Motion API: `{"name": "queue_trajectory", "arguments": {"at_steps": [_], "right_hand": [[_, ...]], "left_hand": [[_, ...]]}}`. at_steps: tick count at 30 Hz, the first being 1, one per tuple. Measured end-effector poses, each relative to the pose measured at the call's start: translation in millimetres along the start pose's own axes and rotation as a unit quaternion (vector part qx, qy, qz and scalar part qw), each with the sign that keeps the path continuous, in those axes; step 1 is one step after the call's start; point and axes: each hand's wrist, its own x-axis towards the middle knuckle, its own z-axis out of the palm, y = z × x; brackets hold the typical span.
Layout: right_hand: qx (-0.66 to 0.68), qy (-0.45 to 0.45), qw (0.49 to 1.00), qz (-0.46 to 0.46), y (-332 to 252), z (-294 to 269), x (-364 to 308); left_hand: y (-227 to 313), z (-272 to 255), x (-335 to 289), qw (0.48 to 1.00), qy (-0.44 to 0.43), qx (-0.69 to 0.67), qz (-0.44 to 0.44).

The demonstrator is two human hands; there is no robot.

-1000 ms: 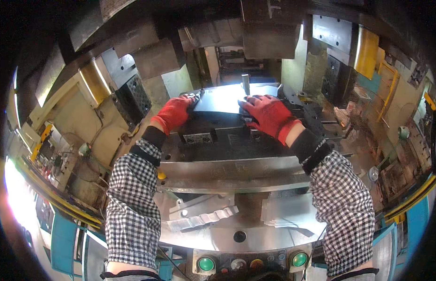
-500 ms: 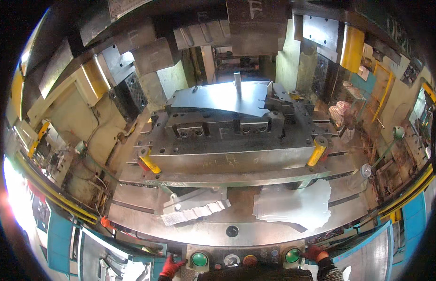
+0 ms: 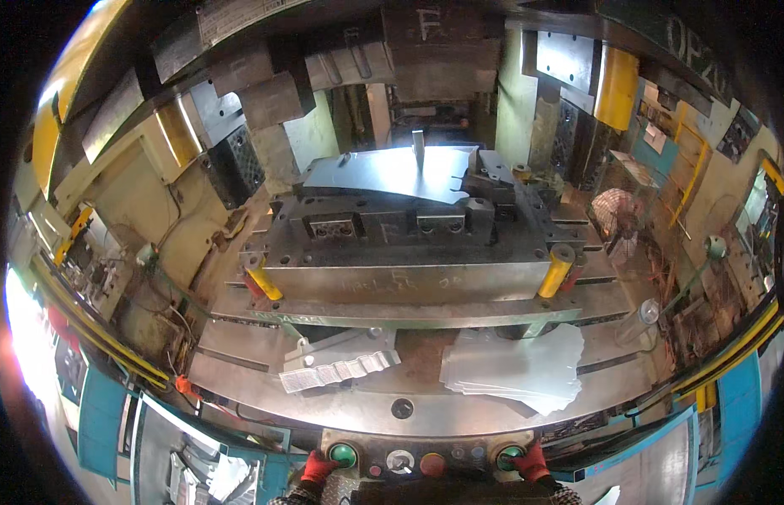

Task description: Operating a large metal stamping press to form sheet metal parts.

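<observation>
My left hand (image 3: 318, 466), in a red glove, is at the left end of the control panel, its fingers on the left green push button (image 3: 343, 455). At the panel's other end my right hand (image 3: 532, 463), also red-gloved, reaches onto the right green push button (image 3: 509, 457). Both hands look open, with nothing held in them. Beyond the panel, a flat shiny sheet metal blank (image 3: 384, 174) lies on the dark lower die (image 3: 392, 252) of a press, beside a short upright post (image 3: 418, 147). The upper die (image 3: 442, 71) hangs above with a gap between.
On the press bed (image 3: 325, 412) lie a stack of flat metal blanks (image 3: 514, 366) at right and ribbed metal pieces (image 3: 341, 366) at left. Yellow posts (image 3: 556, 271) stand at the die's front corners. A bin with metal pieces (image 3: 190, 459) is at lower left. A fan (image 3: 619, 215) stands beyond.
Both hands have moved inward onto the green buttons; before, they were just outside them. The whole view has shifted slightly. The blank still lies on the lower die.
</observation>
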Motion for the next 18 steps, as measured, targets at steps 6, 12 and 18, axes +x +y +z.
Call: {"name": "queue_trajectory", "arguments": {"at_steps": [6,12,18], "right_hand": [[-0.061,-0.036,0.997,0.038,19,1,10],[-0.060,-0.038,0.997,0.024,2,-1,6],[-0.100,-0.023,0.995,0.006,6,3,6]], "left_hand": [[26,-2,-11,0.998,0.025,0.005,0.053],[32,-4,-10,0.999,-0.008,-0.025,-0.018],[2,-8,6,0.999,-0.014,0.023,0.045]]}}
